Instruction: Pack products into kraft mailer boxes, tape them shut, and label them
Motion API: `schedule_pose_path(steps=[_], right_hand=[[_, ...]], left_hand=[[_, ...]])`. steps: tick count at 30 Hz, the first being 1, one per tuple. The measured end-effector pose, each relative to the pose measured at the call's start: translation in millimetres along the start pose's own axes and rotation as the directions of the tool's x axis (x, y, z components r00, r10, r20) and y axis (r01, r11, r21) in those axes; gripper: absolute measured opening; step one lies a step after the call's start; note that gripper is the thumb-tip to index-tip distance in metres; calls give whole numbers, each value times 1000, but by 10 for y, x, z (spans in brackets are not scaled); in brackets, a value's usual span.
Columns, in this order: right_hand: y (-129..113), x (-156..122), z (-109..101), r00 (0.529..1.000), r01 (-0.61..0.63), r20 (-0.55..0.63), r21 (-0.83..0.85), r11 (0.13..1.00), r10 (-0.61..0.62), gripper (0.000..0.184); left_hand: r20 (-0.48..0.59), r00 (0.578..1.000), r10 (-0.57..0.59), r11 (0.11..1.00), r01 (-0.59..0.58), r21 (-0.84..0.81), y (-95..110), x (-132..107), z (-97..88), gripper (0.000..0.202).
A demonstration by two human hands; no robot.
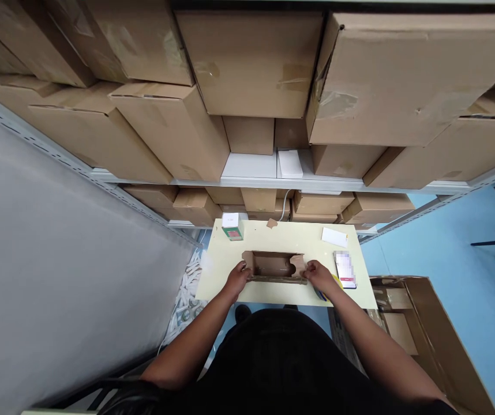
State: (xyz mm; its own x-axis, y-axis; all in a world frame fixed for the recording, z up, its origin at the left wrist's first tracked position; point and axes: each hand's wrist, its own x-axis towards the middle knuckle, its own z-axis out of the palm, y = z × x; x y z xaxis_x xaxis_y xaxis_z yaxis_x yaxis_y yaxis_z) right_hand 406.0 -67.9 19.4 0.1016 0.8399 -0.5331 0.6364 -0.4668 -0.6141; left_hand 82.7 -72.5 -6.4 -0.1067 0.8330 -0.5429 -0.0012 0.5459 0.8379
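A small brown cardboard box [273, 279] lies open on the pale table [260, 293], its hollow inside facing up. My left hand [237, 280] grips the box's left end, with the thumb at the side flap. At the other end, my right hand [318, 275] pinches the right flap, which has a rounded notch. Beside my right wrist is a yellow and blue roll-like item [337, 281], partly hidden by the forearm. A phone [344, 269] with a lit screen rests to the right of that hand.
A green and white carton [232, 226] stands at the table's back left. A white slip [334, 237] lies back right, and a cardboard scrap [272, 223] at the rear edge. Shelves of cardboard boxes [251, 63] rise ahead. A large open carton [442, 334] sits on the floor right.
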Motion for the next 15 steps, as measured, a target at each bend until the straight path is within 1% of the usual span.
schedule_pose_path(steps=[2, 4, 5, 7, 9, 11, 13, 15], right_hand=[[-189, 51, -51, 998, 12, 61, -183, 983, -1, 44], [-393, 79, -30, 994, -2, 105, -359, 933, 42, 50], [-481, 81, 5, 992, -17, 107, -421, 907, 68, 53], [-601, 62, 105, 991, -59, 78, -493, 868, 111, 58], [-639, 19, 204, 992, -91, 31, -521, 849, 125, 64], [-610, -30, 260, 996, -77, 3, -535, 841, 93, 65], [-539, -73, 255, 999, -37, -5, -529, 848, 40, 58], [-441, -101, 199, 1000, -8, -6, -492, 871, 6, 46]], left_hand=[[13, 1000, 26, 997, -27, 66, -6, -11, -1, 47], [32, 999, 9, 992, -13, 125, -9, -44, 26, 53], [46, 999, 0, 988, -7, 151, -10, -68, 45, 58], [82, 997, 9, 983, -24, 181, -14, -122, 82, 69], [125, 991, 52, 980, -75, 186, -23, -171, 105, 76], [134, 988, 72, 975, -98, 202, -38, -203, 106, 78], [111, 992, 61, 969, -85, 233, -60, -215, 95, 78], [85, 995, 47, 965, -67, 252, -86, -210, 87, 77]])
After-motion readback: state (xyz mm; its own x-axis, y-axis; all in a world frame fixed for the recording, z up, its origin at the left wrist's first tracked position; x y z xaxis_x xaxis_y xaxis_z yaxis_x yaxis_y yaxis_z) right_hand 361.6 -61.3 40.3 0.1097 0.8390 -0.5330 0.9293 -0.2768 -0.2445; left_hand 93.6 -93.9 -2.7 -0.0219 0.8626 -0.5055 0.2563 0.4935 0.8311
